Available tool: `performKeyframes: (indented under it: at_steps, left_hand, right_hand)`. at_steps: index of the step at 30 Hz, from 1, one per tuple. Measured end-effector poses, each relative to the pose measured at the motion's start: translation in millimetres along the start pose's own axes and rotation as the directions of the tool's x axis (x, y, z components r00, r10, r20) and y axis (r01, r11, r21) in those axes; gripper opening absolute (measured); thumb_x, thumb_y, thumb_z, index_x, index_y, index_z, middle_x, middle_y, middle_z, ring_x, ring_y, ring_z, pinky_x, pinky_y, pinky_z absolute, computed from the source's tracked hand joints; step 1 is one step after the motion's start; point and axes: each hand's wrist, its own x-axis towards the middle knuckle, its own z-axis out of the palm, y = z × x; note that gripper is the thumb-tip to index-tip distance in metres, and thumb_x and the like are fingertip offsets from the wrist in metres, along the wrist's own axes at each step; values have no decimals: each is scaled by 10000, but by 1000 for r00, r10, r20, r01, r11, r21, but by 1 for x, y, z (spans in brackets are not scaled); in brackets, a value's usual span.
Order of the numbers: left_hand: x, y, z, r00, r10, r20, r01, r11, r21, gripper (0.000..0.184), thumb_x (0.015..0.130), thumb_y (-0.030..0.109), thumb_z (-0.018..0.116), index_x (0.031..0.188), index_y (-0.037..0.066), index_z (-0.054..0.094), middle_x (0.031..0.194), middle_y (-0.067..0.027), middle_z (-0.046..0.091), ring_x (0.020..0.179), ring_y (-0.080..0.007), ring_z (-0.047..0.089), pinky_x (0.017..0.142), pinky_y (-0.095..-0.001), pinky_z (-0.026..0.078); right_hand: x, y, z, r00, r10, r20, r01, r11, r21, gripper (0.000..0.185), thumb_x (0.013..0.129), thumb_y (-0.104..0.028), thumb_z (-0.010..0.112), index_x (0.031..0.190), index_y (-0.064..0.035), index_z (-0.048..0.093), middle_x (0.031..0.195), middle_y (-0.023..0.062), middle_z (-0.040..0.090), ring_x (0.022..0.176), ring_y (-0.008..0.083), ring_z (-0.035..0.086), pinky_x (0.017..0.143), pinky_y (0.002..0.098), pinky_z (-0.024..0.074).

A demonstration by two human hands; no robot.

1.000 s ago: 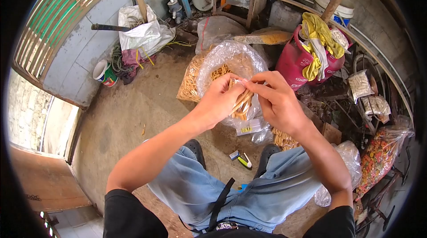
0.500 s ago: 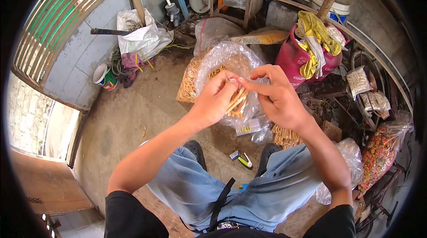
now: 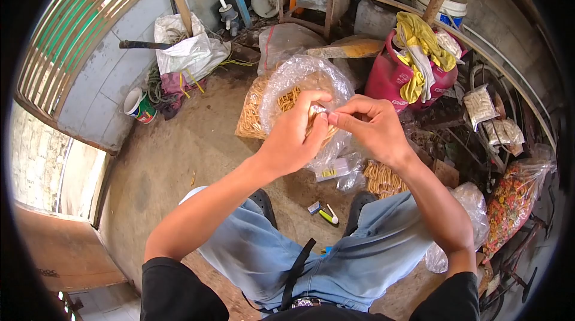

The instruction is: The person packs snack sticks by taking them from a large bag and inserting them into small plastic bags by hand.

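My left hand (image 3: pixel 294 138) is closed around a small clear packet of tan stick-shaped snacks (image 3: pixel 327 133), mostly hidden by the fingers. Thumb and forefinger of my right hand (image 3: pixel 376 131) pinch the packet's top edge, close against my left thumb. Below both hands stands a large clear plastic bag (image 3: pixel 272 90), its mouth spread wide. Tan sticks (image 3: pixel 251 114) fill it and show through its side.
A lighter-coloured box (image 3: pixel 335 169) and bundled tan sticks (image 3: pixel 383 180) lie near my right knee. Between my shoes is a green-handled tool (image 3: pixel 329 215). A pink drum (image 3: pixel 383 78) draped with yellow cloth stands right; a colourful filled bag (image 3: pixel 515 204) leans farther right.
Both hands have moved slightly down and closer together. My right fingers, spread earlier, now curl into a pinch at the packet's edge, and my left hand has turned over the packet.
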Motion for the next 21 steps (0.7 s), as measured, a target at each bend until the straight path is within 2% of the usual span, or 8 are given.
performKeyframes:
  at_steps: [4,6,11,14,17,18,20,21]
  left_hand:
    - [7,-16,-2,997,-24,69,32,993,-115,202,977,151,461,1110,4,503,855,-53,613,713,-85,576,616,-239,458]
    - [4,-8,1,975,-185,125,221,868,-445,207,980,175,463,1071,-1,525,892,-66,626,732,-107,612,627,-240,495]
    - [7,-17,-5,980,-178,88,198,918,-344,210,973,178,472,1046,-8,536,887,-70,628,720,-114,627,594,-260,529]
    - [9,-18,-14,977,-197,76,210,943,-258,215,966,179,483,1040,-15,537,884,-75,627,715,-108,627,581,-260,538]
    - [6,-23,-22,978,-199,66,209,948,-242,199,961,158,486,1028,-20,541,878,-74,624,717,-103,625,577,-255,535]
    - [4,-26,-25,983,-170,72,181,963,-201,191,956,151,491,1023,-21,543,877,-75,624,718,-102,626,579,-254,536]
    - [2,-27,-31,988,-139,74,149,977,-156,184,951,143,497,1018,-22,545,876,-76,624,719,-102,627,580,-252,538]
    - [-1,-25,-34,986,-134,95,147,977,-153,182,946,140,505,1024,-21,544,880,-79,624,718,-103,629,584,-255,542]
  right_hand:
    - [2,-4,-3,995,-89,-36,92,992,85,157,844,-118,691,910,24,708,839,52,676,716,83,592,667,240,476]
    - [2,-4,-2,997,-77,-18,79,990,115,155,849,-113,687,911,28,704,831,50,671,717,85,592,674,244,480]
    - [10,10,2,999,-44,15,41,989,144,233,893,-207,644,901,19,701,789,34,656,701,90,592,655,250,482]
    - [27,40,-4,969,247,-18,-236,942,239,288,932,-290,580,953,-28,698,760,22,631,718,81,569,655,241,446]
    - [28,146,-16,872,440,215,-373,881,-290,401,909,-403,560,973,-26,683,754,38,641,688,125,600,610,298,475]
    - [19,181,-14,833,483,271,-317,817,-481,407,886,-407,584,970,-21,680,780,55,662,699,169,628,615,345,495]
    - [3,244,9,660,609,439,162,456,-875,450,821,-410,655,1048,-21,661,913,127,694,832,273,662,749,440,512]
    - [-15,278,19,638,641,427,128,459,-879,492,801,-403,673,1139,-50,625,1045,151,658,967,304,623,856,455,470]
